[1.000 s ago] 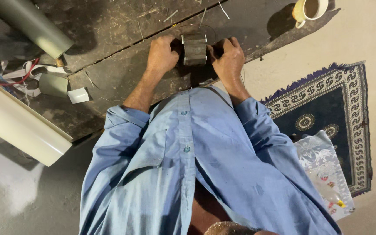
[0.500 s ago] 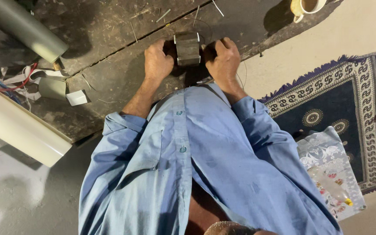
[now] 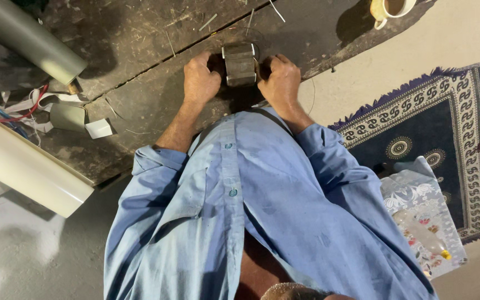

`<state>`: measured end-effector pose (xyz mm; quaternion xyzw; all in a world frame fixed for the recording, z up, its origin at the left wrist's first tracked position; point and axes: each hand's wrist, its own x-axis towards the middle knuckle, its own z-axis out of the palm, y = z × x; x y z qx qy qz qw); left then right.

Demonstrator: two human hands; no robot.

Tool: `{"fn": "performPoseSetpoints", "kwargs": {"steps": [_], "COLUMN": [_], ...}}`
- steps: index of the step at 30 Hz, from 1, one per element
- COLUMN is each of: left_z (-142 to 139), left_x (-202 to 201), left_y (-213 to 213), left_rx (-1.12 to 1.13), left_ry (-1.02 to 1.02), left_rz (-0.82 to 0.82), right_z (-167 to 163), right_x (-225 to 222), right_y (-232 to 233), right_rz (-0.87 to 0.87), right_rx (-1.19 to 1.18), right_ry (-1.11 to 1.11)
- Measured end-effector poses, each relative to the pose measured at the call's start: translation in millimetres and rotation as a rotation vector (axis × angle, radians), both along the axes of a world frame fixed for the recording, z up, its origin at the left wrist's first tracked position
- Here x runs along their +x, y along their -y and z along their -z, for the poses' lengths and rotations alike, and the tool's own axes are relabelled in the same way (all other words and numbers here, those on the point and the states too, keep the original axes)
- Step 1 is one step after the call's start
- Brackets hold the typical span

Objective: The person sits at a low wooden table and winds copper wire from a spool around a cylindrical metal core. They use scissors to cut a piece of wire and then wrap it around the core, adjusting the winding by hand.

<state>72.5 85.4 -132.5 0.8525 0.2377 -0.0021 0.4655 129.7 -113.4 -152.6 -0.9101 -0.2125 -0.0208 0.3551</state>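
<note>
Both hands are wrapped around a small grey metal block (image 3: pixel 240 64) that sits on the dark worktop (image 3: pixel 140 33). A second ago the hands and the block sat a bit lower in the view, and now they sit higher up, closer to the long crack that runs across the wood. The rug and the cup have slid the same way, so it may be mostly the head that tipped, not the block that went anywhere. The grip looks just the same as it did then, so the holding work goes on with no let-up. The left hand (image 3: pixel 200 78) is closed on the left side of the block, knuckles up, with the wrist straight and the bare forearm coming out of a rolled blue sleeve (image 3: pixel 156 166). The right hand (image 3: pixel 279 79) is closed on the right side, fingers curled over the top edge, and its sleeve comes down nearer the wrist. The two hands are apart only by the block between them. Both elbows are bent and the arms reach straight out from the chest. I cannot tell what the fingertips do under the block, as they are hidden. Off to the left lie a grey pipe (image 3: pixel 23 39), a fat white tube (image 3: pixel 23 166), and some red and blue wires (image 3: pixel 6 111). A cup (image 3: pixel 387 8) stands well apart at the top right, and a patterned rug (image 3: pixel 423 128) lies on the floor.
</note>
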Motion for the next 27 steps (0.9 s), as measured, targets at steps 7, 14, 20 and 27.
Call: {"fn": "performPoseSetpoints", "kwargs": {"steps": [7, 14, 20, 27], "left_z": [1.0, 0.1, -2.1, 0.3], "left_x": [0.7, 4.4, 5.1, 1.9], "left_y": [-0.7, -2.8, -1.4, 3.6], "left_rx": [-0.021, 0.011, 0.113, 0.168], "left_ry": [0.013, -0.034, 0.161, 0.050], "left_rz": [0.004, 0.045, 0.095, 0.112], "right_z": [-2.4, -6.5, -17.3, -36.2], "right_x": [3.7, 19.7, 23.8, 15.4], "right_y": [7.1, 31.2, 37.5, 68.2], "right_rz": [-0.017, -0.311, -0.341, -0.365], "right_rx": [0.044, -0.093, -0.273, -0.243], "right_ry": [-0.025, 0.031, 0.130, 0.315]}}
